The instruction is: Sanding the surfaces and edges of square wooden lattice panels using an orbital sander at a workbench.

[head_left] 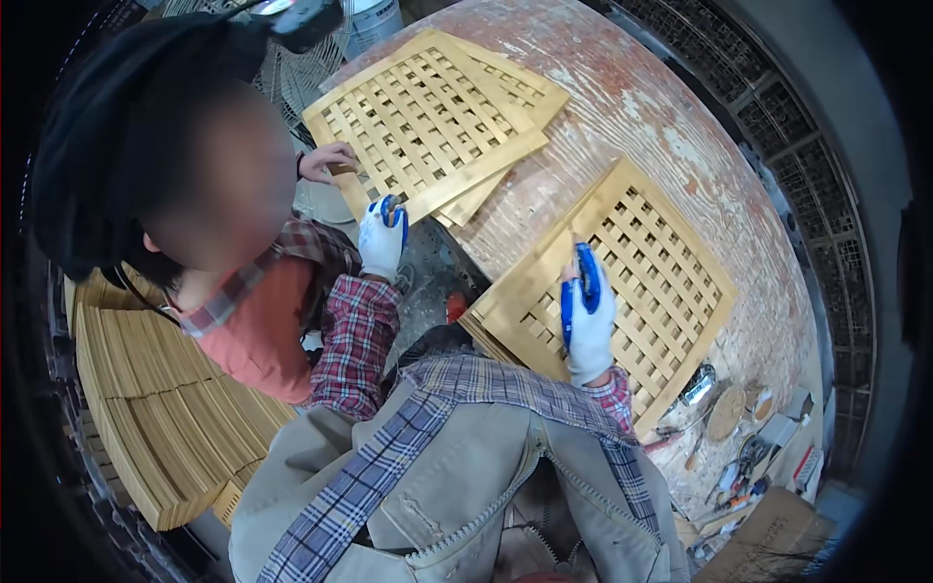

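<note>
My left hand (385,240), in a white glove with blue on it, is closed at the near edge of a wooden lattice panel (428,112). That panel lies askew over others at the far side of the table. My right hand (589,311), gloved alike, is above a second lattice panel (671,262), which tops a stack at the table's near edge. Its fingers are pinched together, pointing away from me; a thin, pale tip shows at them, too small to name. A co-worker's bare hand (328,162) touches the left edge of the far panel.
A co-worker in a plaid shirt (262,330) stands close on my left. Behind them are stacked wooden panels (165,408). Small tools (748,462), a round brown pad (726,413) and a cardboard box (777,534) are at the right. A wire fan (301,78) stands beyond the co-worker.
</note>
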Demonstrator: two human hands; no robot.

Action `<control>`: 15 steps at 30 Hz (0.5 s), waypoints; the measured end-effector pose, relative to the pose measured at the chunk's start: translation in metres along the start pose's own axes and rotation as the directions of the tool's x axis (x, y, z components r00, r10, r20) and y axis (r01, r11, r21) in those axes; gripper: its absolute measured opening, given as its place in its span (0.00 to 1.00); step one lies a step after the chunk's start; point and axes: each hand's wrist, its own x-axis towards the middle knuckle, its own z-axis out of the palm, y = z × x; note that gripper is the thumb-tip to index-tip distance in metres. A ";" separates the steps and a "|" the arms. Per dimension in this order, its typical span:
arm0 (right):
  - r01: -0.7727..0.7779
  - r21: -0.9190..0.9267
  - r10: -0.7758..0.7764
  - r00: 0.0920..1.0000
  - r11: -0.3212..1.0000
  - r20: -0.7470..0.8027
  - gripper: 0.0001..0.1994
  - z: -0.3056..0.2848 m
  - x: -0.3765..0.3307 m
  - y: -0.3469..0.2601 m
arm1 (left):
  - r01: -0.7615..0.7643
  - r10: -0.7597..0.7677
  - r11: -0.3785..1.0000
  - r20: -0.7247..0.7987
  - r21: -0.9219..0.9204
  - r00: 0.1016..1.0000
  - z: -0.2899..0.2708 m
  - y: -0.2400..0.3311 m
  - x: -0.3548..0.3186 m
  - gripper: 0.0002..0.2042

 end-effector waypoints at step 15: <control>-0.189 -0.209 0.176 0.981 0.959 -0.080 0.21 0.008 -0.005 0.060 | 0.671 -0.677 0.383 0.301 -0.635 0.672 0.016 -0.064 -0.001 0.21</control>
